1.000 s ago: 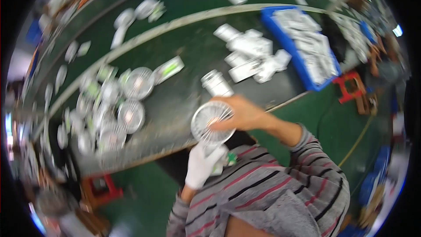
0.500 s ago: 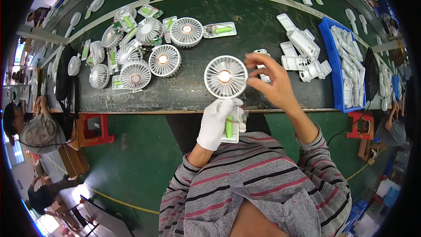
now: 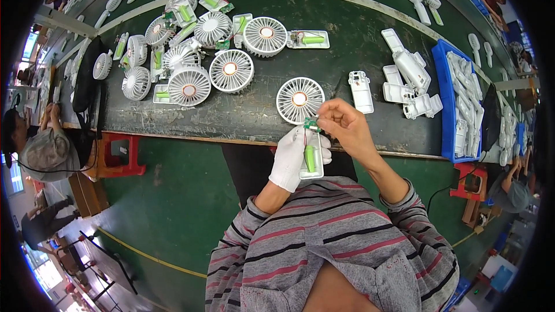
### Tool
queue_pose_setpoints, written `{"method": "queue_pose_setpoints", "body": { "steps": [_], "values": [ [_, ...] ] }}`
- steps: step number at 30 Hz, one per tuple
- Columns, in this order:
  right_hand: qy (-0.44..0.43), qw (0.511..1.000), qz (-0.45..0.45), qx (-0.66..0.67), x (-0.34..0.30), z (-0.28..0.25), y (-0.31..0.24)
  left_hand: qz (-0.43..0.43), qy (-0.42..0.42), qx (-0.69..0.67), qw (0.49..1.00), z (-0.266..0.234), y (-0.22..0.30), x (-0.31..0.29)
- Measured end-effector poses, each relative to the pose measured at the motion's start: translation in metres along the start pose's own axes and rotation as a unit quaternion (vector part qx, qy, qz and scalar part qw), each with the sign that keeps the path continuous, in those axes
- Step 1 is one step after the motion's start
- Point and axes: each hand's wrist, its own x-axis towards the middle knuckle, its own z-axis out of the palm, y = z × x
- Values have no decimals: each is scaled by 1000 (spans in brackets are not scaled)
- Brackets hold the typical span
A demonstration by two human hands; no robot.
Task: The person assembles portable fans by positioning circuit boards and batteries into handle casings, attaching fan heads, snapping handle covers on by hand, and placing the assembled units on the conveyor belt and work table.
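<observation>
You hold a white plastic handheld fan with a round ribbed head in your left hand, which wears a white knitted glove. The fan's head is over the near part of the dark, scuffed table, its grille and orange-ringed hub facing up, and its handle points back toward you. Your left fingers are wrapped around the open white plastic handle shell, where a green cylindrical battery lies exposed. Your bare right hand is just right of the fan's neck, thumb and forefinger bent in at the small green circuit board; you cannot tell from this view whether those fingers grip it or only touch it.

Left of the fan lies a crowded cluster of white round plastic fans, several with green batteries showing in opened handles. Right of the fan is a single white oblong plastic shell; farther right is a loose pile of white plastic casings, and beyond that a blue rectangular plastic tray filled with white plastic pieces.
</observation>
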Motion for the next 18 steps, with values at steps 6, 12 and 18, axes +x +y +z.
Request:
{"method": "queue_pose_setpoints", "body": {
  "steps": [6,12,18],
  "values": [
    [-65,963,-94,-244,-12,3,-6,51,4,-35,998,-11,-11,10],
    [85,870,-279,-397,-7,7,5,-4,28,28,999,-2,-6,7],
    [59,868,-303,-389,-15,6,2,45,-31,-70,996,-9,-1,8]
  ]
}}
